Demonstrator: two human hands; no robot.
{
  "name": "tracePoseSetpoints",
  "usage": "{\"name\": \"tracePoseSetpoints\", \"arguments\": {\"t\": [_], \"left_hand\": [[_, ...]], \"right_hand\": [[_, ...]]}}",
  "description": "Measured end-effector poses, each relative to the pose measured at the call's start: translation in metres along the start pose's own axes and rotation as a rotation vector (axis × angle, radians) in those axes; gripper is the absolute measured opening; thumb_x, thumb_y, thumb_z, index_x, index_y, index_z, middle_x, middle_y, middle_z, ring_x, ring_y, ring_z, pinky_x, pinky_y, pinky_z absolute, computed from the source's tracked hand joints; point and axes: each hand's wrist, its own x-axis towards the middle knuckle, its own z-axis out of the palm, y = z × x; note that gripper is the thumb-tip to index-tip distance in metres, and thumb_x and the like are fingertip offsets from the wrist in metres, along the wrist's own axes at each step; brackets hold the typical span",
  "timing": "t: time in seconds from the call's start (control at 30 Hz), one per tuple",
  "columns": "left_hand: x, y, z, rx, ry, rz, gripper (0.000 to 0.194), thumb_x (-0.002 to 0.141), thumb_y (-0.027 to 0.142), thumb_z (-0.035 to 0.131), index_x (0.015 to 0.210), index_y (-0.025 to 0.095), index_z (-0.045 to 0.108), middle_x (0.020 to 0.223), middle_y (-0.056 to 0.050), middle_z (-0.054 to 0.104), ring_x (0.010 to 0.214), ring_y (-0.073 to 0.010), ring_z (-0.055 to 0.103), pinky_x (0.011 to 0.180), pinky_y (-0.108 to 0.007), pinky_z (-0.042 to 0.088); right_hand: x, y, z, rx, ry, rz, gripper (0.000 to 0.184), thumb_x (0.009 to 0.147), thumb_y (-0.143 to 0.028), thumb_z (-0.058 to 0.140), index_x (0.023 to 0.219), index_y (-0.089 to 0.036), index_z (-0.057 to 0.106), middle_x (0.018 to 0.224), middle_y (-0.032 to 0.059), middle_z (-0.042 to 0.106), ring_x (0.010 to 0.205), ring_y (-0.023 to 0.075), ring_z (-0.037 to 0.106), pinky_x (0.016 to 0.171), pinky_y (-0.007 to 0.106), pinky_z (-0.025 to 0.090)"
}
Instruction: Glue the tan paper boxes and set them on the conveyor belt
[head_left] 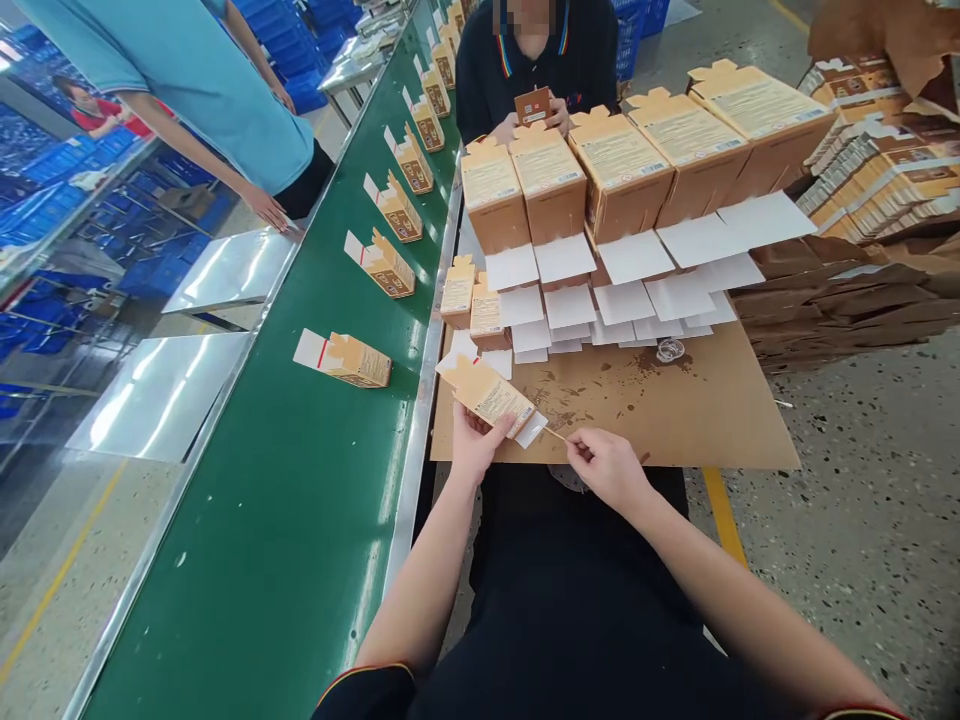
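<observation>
My left hand (474, 440) is wrapped around a small tan-and-brown printed carton (489, 396), tilted over the near edge of the cardboard sheet (675, 410). A white flap (532, 430) sticks out at the carton's lower right end. Close by, my right hand (606, 468) pinches a thin tan stick (556, 434) whose far tip reaches toward that flap. Whether the tip touches the flap I cannot tell. Two similar cartons (487, 318) stand just beyond, next to rows of cartons (551, 175) with white flaps hanging forward.
On my left runs a green conveyor belt (300, 520) carrying a line of open-topped cartons (360, 360). A co-worker in a dark shirt (480, 70) holds a brown carton opposite. Another person in light blue (217, 90) stands across the belt. Bundled flat cartons (892, 180) lie at right.
</observation>
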Motion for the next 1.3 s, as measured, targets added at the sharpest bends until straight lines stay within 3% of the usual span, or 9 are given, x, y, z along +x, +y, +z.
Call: {"name": "tracePoseSetpoints", "arguments": {"t": [0.27, 0.53, 0.63, 0.77, 0.87, 0.93, 1.03, 1.17, 1.3], "left_hand": [[-0.033, -0.008, 0.014, 0.367, 0.078, 0.106, 0.079, 0.064, 0.040, 0.103, 0.124, 0.027, 0.054, 0.124, -0.012, 0.074, 0.118, -0.0342, 0.077, 0.095, -0.044, 0.064], [-0.028, -0.015, 0.014, 0.366, 0.108, 0.153, 0.080, 0.064, 0.044, 0.103, 0.125, 0.028, 0.055, 0.124, -0.013, 0.075, 0.118, -0.0355, 0.078, 0.095, -0.046, 0.066], [-0.009, -0.007, -0.029, 0.294, 0.316, 0.190, 0.087, 0.061, 0.048, 0.105, 0.125, 0.028, 0.051, 0.127, -0.012, 0.073, 0.119, -0.0345, 0.078, 0.103, -0.053, 0.066], [0.025, 0.015, -0.125, 0.205, 0.636, 0.316, 0.093, 0.061, 0.048, 0.105, 0.124, 0.029, 0.040, 0.143, -0.012, 0.065, 0.134, -0.0331, 0.071, 0.117, -0.060, 0.059], [0.043, 0.023, -0.180, 0.236, 0.694, 0.200, 0.098, 0.051, 0.045, 0.108, 0.116, 0.029, 0.037, 0.137, -0.012, 0.065, 0.134, -0.0345, 0.070, 0.122, -0.064, 0.054], [0.046, 0.018, -0.196, 0.236, 0.657, 0.089, 0.100, 0.046, 0.040, 0.109, 0.113, 0.029, 0.037, 0.131, -0.010, 0.066, 0.132, -0.0349, 0.071, 0.122, -0.064, 0.052], [0.036, 0.005, -0.196, 0.272, 0.692, 0.087, 0.101, 0.050, 0.031, 0.106, 0.122, 0.030, 0.036, 0.140, -0.012, 0.061, 0.144, -0.0356, 0.062, 0.130, -0.064, 0.042], [0.017, 0.001, -0.176, 0.435, 0.977, 0.408, 0.083, 0.070, 0.035, 0.092, 0.132, 0.028, 0.037, 0.147, -0.014, 0.048, 0.150, -0.0358, 0.051, 0.133, -0.064, 0.036], [0.056, 0.042, -0.120, 0.373, 0.681, 0.667, 0.047, 0.087, 0.045, 0.078, 0.123, 0.025, 0.053, 0.130, -0.010, 0.055, 0.128, -0.0291, 0.063, 0.119, -0.051, 0.051]], "right_hand": [[-0.020, -0.002, -0.037, 0.069, 0.170, 0.118, 0.020, 0.098, -0.033, 0.066, 0.080, -0.026, 0.072, 0.070, 0.0021, 0.074, 0.059, 0.0179, 0.068, 0.060, 0.029, 0.060], [-0.032, -0.009, -0.040, 0.116, 0.166, 0.138, 0.028, 0.099, -0.040, 0.068, 0.076, -0.026, 0.073, 0.066, 0.0013, 0.072, 0.055, 0.0171, 0.066, 0.056, 0.029, 0.059], [-0.035, -0.009, -0.044, 0.129, 0.194, 0.157, 0.028, 0.100, -0.040, 0.069, 0.076, -0.026, 0.074, 0.065, 0.0015, 0.072, 0.054, 0.0173, 0.067, 0.054, 0.028, 0.058], [-0.034, -0.007, -0.051, 0.129, 0.238, 0.160, 0.030, 0.100, -0.043, 0.071, 0.076, -0.025, 0.074, 0.062, 0.0009, 0.069, 0.051, 0.0171, 0.066, 0.052, 0.028, 0.057], [-0.025, -0.007, -0.051, 0.160, 0.196, 0.149, 0.032, 0.100, -0.046, 0.072, 0.076, -0.024, 0.075, 0.062, 0.0015, 0.070, 0.051, 0.0171, 0.066, 0.051, 0.028, 0.057], [-0.017, -0.007, -0.048, 0.183, 0.167, 0.134, 0.032, 0.100, -0.046, 0.073, 0.076, -0.024, 0.075, 0.064, 0.0019, 0.072, 0.052, 0.0171, 0.067, 0.052, 0.027, 0.058], [-0.011, -0.005, -0.047, 0.191, 0.165, 0.123, 0.034, 0.099, -0.047, 0.073, 0.074, -0.025, 0.075, 0.064, 0.0018, 0.071, 0.053, 0.0173, 0.068, 0.052, 0.027, 0.059], [-0.014, 0.004, -0.055, 0.162, 0.210, 0.149, 0.038, 0.099, -0.053, 0.075, 0.075, -0.024, 0.076, 0.063, 0.0024, 0.070, 0.051, 0.0181, 0.068, 0.051, 0.028, 0.061], [-0.018, 0.006, -0.062, 0.154, 0.230, 0.188, 0.042, 0.098, -0.060, 0.076, 0.075, -0.024, 0.077, 0.063, 0.0028, 0.071, 0.050, 0.0185, 0.068, 0.050, 0.029, 0.061]]}}
